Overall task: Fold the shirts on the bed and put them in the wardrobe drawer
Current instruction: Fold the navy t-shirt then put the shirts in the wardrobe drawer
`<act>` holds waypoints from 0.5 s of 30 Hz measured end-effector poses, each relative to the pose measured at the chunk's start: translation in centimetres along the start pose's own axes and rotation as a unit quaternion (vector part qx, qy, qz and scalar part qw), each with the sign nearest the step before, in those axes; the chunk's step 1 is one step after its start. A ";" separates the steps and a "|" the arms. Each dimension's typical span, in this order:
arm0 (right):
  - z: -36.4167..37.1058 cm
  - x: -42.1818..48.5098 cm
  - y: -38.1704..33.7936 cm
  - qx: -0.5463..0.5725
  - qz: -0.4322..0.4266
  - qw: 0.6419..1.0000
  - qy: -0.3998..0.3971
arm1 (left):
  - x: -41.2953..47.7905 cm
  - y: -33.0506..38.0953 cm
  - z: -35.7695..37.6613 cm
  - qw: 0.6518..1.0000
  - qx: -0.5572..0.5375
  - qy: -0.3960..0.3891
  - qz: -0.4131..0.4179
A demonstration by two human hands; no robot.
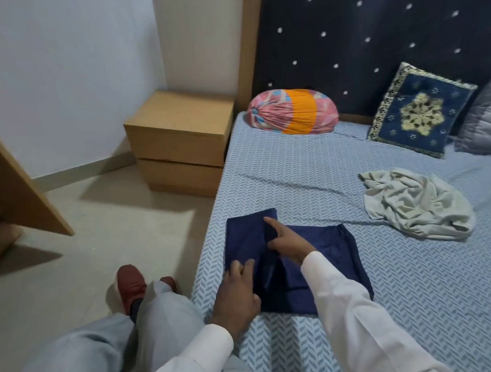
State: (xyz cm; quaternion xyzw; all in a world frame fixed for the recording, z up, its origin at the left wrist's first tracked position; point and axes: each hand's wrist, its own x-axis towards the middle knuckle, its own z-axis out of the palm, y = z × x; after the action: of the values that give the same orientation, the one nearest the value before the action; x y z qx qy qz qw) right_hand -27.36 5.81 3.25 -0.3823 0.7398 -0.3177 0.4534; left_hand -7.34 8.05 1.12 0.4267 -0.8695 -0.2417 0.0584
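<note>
Near the left edge of the bed (294, 169), lying flat, a part-folded navy shirt (333, 246); long axis across the mattress, left to right, with a narrower folded flap at the left end reaching toward the headboard (373, 37). Left grip (238, 294) knuckles-up on the flap's near corner, fingers curled onto the cloth; pinching or only pressing, cannot tell. Right grip (284, 240) reaching in from the right, white sleeve (344, 294) across the shirt, forefinger straight and pressed on the flap's inner edge, thumb spread, nothing held. Well apart to the right, a crumpled cream shirt (416, 205).
</note>
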 end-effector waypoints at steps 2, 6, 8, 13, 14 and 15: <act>-2.5 -0.4 2.2 0.033 0.024 0.999 0.011 | 0.2 0.9 1.4 0.996 0.079 -0.031 0.012; -7.0 -1.7 5.9 0.083 0.054 0.994 0.039 | 0.4 1.4 3.9 0.987 0.140 -0.065 0.037; -8.9 -2.2 7.6 0.110 0.060 0.991 0.054 | 0.6 1.2 4.5 0.984 0.155 -0.061 0.055; -12.6 -2.8 11.0 0.159 0.073 0.980 0.090 | 1.2 0.9 5.7 0.979 0.170 -0.034 0.107; -13.2 -2.9 11.4 0.160 0.073 0.979 0.100 | 1.2 1.1 5.8 0.978 0.170 -0.040 0.112; -13.7 -3.0 11.7 0.157 0.072 0.979 0.107 | 1.2 1.2 5.8 0.978 0.169 -0.048 0.116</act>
State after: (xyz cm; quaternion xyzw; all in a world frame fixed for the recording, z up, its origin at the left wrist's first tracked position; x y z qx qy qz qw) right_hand -42.20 15.99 0.31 -0.2158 0.7509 -0.4350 0.4475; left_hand -10.72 9.94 -3.51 0.3151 -0.9430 -0.1034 -0.0283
